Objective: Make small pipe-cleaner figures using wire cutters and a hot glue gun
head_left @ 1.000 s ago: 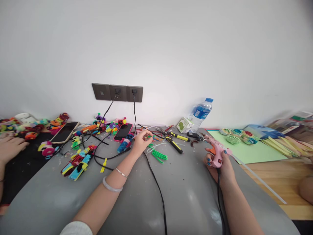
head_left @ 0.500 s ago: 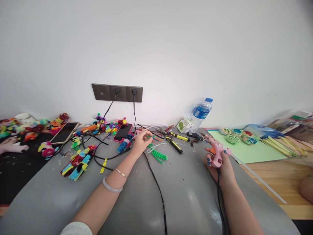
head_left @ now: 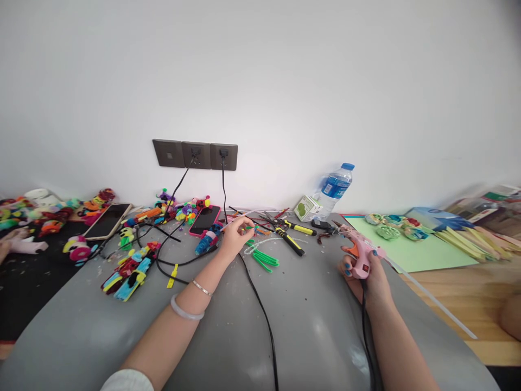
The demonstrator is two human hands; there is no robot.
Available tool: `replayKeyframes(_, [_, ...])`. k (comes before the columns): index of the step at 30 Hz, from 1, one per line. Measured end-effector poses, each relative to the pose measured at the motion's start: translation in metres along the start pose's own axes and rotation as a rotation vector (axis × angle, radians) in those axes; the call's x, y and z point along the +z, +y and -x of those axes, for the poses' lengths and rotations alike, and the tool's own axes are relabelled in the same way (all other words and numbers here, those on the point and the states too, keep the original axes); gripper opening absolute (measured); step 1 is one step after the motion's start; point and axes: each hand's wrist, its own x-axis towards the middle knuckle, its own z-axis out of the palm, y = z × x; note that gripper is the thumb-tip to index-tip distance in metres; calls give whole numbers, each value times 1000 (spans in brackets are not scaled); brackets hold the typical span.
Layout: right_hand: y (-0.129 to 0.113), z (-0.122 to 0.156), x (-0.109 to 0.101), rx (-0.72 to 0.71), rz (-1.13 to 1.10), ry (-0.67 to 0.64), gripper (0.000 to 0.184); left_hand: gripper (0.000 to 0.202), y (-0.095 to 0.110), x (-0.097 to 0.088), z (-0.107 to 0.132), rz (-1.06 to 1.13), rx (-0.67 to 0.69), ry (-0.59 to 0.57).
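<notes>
My right hand (head_left: 375,282) is wrapped round a pink hot glue gun (head_left: 362,252), its nozzle pointing up and left. A long translucent glue stick (head_left: 433,301) juts out of its back, and a black cord (head_left: 365,320) hangs from the handle. Over the middle of the table my left hand (head_left: 236,237) is closed in a pinch. Whatever lies between its fingertips is too small to make out. Just right of that hand lie several bright green pipe cleaners (head_left: 264,256) and a whitish sparkly strand (head_left: 280,239). Close on its left is a blue bundle (head_left: 207,240).
Yellow-and-black pliers (head_left: 290,241) lie past the pipe cleaners. A water bottle (head_left: 336,187) and a drink carton (head_left: 307,208) stand against the wall. Phones (head_left: 108,221), fuzzy figures (head_left: 132,271) and power cords (head_left: 181,262) crowd the left. Rosettes (head_left: 388,232) rest on green paper (head_left: 431,250).
Both my hands and the glue gun hold nearly the same position. At the far left, another person's hand with a pink glue gun has shifted slightly; at the right edge, a blurred body part has moved.
</notes>
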Motion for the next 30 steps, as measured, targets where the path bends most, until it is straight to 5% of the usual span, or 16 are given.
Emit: replayKeyframes(30, [-3, 3, 1, 27, -27, -9, 41, 5, 5, 0, 2, -4, 6, -13])
